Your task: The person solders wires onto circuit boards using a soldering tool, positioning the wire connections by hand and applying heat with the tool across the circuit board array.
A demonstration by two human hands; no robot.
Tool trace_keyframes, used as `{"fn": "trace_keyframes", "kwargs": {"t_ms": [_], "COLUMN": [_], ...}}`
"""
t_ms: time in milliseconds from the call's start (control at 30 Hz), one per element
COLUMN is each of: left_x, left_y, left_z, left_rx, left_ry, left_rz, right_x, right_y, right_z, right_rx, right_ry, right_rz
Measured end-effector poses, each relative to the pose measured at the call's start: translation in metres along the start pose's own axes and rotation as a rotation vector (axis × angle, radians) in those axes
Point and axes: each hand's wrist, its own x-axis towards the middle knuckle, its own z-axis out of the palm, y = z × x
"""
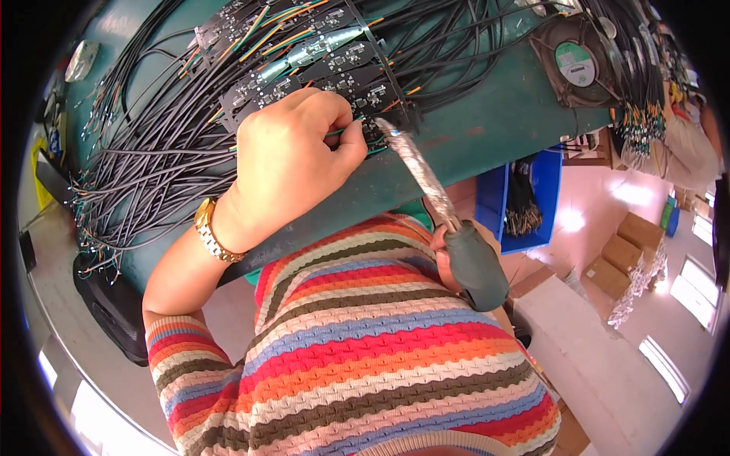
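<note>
My left hand (293, 156), with a gold watch on its wrist, is over the near edge of a panel of black circuit boards (346, 82). Its thumb and index finger pinch a thin green wire (360, 119) at the lowest board. Little of my right hand (442, 257) shows, since the grip hides most of it. It is closed round the dark green handle of a soldering iron (417, 169). Foil-like wrapping covers the iron's shaft, and its tip points at the board just right of my left fingertips. Whether the tip touches the board I cannot tell.
Bundles of black cables (163, 171) with bared coloured ends spread over the green bench (487, 125). A square fan (576, 64) sits at the back right, beside more hanging cables (639, 99). Below the bench edge is a blue bin (556, 199) holding cables. Cardboard boxes (623, 251) lie farther right.
</note>
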Motion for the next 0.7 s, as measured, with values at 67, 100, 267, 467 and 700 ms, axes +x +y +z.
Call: {"fn": "trace_keyframes", "kwargs": {"t_ms": [67,100,267,467,700], "left_x": [-0.001,-0.002,-0.002,-0.006,-0.006], "left_y": [-0.001,-0.001,-0.001,-0.002,0.002], "left_z": [0.000,0.000,0.000,0.002,-0.006], "left_rx": [-0.010,-0.023,-0.005,0.092,0.008], "left_ry": [-0.005,-0.020,-0.030,-0.006,0.000], "left_rz": [-0.028,-0.053,-0.039,0.116,0.175], "right_x": [-0.003,-0.006,-0.006,-0.013,-0.017], "right_y": [-0.007,-0.017,-0.023,-0.024,0.006], "right_z": [-0.003,-0.005,-0.011,-0.010,0.002], "right_rx": [0.400,0.362,0.093,-0.057,-0.017], "right_ry": [-0.043,-0.006,0.019,-0.008,0.007], "right_rz": [0.314,0.054,-0.382,-0.305,-0.353]}}
